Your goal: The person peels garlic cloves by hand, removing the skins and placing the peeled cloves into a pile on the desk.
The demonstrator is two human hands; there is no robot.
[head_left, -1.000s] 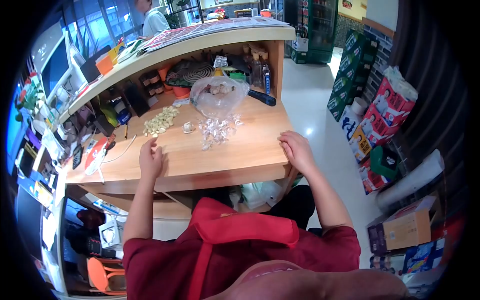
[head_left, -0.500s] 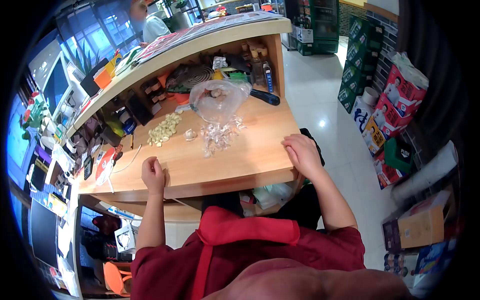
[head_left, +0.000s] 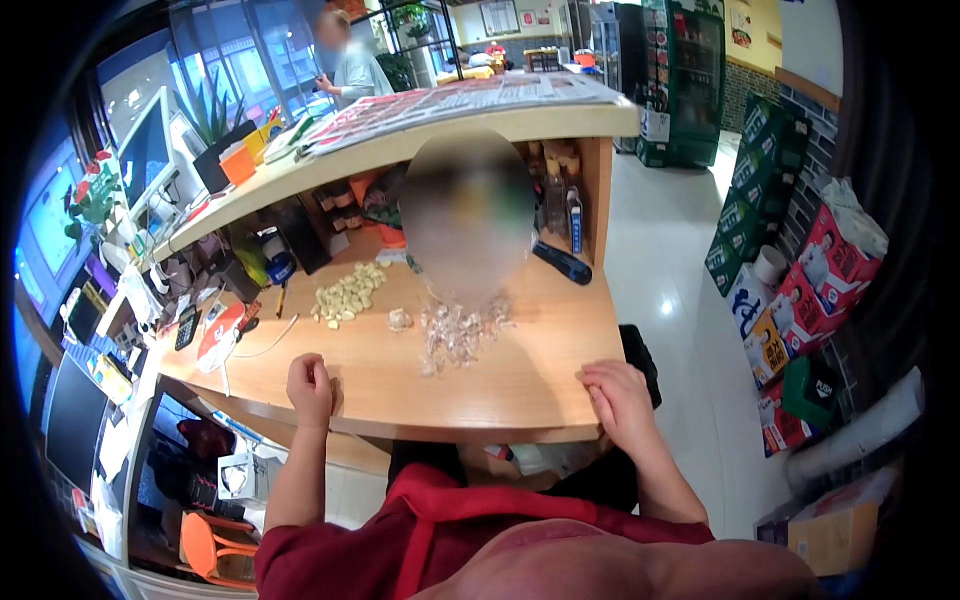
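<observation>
My left hand [head_left: 311, 388] rests on its side near the front edge of the wooden desk [head_left: 500, 400], its fingers curled in and nothing visible in them. At the desk's right front corner lies my right hand [head_left: 617, 398], palm down, fingers stretched out and holding nothing. Beyond my left hand is a pile of peeled garlic cloves [head_left: 348, 294]. A single garlic bulb [head_left: 400, 320] sits between that pile and a scatter of garlic skins [head_left: 455, 335]. Behind the skins, a round blur covers the spot of the clear plastic bag.
A black-handled tool [head_left: 563, 263] lies at the right, by bottles [head_left: 557, 200] under the raised counter [head_left: 470, 112]. To the left are a calculator [head_left: 187, 327] and a red-and-white fan [head_left: 220, 338]. A person [head_left: 360, 72] stands beyond the counter. Green cartons [head_left: 757, 190] are stacked at right.
My view has tilted up, so the desk and both hands appear lower. The plastic bag, visible before, is now covered by a blur. My hands keep their places on the desk.
</observation>
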